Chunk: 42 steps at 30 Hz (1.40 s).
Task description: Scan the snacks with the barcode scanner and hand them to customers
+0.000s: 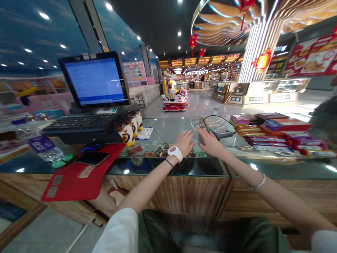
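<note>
My left hand (184, 143), with a white watch (175, 153) at its wrist, is held out palm down over the glass counter (168, 128). Its fingers are stretched and nothing is in them. Close beside it, my right hand (210, 142) is also stretched out flat and holds nothing. A black handheld scanner (223, 134) with a looped cable lies just beyond the right fingers, partly hidden by that hand. Whether either palm touches the glass I cannot tell. Small packets (155, 151) show through the glass near my left wrist.
On the right stand stacks of boxed and wrapped sweets (279, 131). To the left are a monitor (94, 80), a keyboard (79, 123), several patterned cups (126, 133), a phone (92, 158) on a red mat (79, 182), and a water bottle (46, 148). A blurred person (325, 116) is at the far right.
</note>
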Motion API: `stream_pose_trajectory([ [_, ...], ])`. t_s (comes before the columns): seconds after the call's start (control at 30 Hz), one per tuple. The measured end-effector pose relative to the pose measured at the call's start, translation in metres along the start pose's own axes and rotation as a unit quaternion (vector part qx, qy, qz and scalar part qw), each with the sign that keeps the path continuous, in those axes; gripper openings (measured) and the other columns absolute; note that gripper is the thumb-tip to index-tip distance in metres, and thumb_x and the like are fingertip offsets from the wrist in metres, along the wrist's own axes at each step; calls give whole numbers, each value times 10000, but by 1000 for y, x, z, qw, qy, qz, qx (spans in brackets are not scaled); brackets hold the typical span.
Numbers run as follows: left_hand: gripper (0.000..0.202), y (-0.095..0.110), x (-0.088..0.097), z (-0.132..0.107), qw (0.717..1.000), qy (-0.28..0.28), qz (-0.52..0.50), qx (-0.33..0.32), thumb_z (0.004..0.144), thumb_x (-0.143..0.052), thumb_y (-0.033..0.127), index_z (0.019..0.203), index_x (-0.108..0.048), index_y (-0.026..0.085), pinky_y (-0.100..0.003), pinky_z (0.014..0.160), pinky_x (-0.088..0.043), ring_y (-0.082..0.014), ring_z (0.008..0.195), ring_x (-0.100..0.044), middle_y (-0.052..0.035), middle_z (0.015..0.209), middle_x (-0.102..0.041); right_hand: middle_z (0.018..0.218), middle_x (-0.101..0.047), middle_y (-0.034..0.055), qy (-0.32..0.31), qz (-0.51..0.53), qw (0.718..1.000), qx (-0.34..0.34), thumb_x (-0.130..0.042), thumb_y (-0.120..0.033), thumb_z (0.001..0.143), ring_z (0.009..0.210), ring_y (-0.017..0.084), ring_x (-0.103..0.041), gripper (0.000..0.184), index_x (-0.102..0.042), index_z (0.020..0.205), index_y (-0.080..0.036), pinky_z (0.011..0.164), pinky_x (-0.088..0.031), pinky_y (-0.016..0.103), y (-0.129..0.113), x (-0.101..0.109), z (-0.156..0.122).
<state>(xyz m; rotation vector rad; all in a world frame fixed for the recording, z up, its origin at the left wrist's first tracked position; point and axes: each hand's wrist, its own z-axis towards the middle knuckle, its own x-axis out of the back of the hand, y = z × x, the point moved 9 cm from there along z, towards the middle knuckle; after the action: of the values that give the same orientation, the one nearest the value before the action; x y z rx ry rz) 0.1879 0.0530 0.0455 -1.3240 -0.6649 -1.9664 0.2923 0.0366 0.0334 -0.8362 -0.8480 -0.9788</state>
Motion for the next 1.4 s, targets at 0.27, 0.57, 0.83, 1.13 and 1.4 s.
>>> stream_pose_trajectory([
  [0.27, 457, 102, -23, 29, 991, 3, -23, -130, 966, -429, 252, 1414, -493, 189, -461, 1222, -257, -235, 1463, -338, -87, 1534, -455, 1621, -301, 68, 40, -70, 994, -75, -427, -286, 900, 1506, 243, -248, 719, -191, 1575, -218, 1203, -239, 533, 84, 32, -72],
  [0.57, 463, 188, -51, 54, 971, -9, -12, -239, 959, -418, 225, 1411, -491, 160, -472, 1212, -273, -246, 1451, -357, -106, 1533, -453, 1548, -430, 113, 95, -110, 983, -116, -443, -274, 890, 1445, 258, -378, 652, -310, 1524, -199, 1170, -299, 545, 154, 64, -137],
  [0.83, 432, 250, -72, 81, 958, 6, -17, -286, 952, -443, 218, 1374, -519, 169, -463, 1198, -309, -238, 1410, -412, -101, 1489, -507, 1388, -587, 171, 162, -125, 965, -166, -500, -276, 856, 1303, 309, -539, 558, -467, 1400, -154, 1129, -345, 572, 220, 93, -184],
  [1.13, 430, 283, -98, 111, 959, 11, -19, -284, 950, -451, 228, 1362, -544, 147, -477, 1201, -285, -266, 1400, -417, -104, 1466, -532, 1296, -641, 172, 222, -62, 948, -221, -524, -242, 805, 1217, 324, -591, 555, -511, 1351, -144, 1063, -423, 549, 256, 101, -194],
  [1.4, 452, 271, -112, 118, 963, -19, -29, -266, 973, -431, 270, 1413, -504, 193, -543, 1205, -249, -266, 1418, -394, -66, 1494, -511, 1339, -614, 171, 213, -52, 927, -305, -528, -187, 788, 1286, 314, -539, 592, -486, 1377, -146, 1126, -344, 548, 268, 98, -198],
])
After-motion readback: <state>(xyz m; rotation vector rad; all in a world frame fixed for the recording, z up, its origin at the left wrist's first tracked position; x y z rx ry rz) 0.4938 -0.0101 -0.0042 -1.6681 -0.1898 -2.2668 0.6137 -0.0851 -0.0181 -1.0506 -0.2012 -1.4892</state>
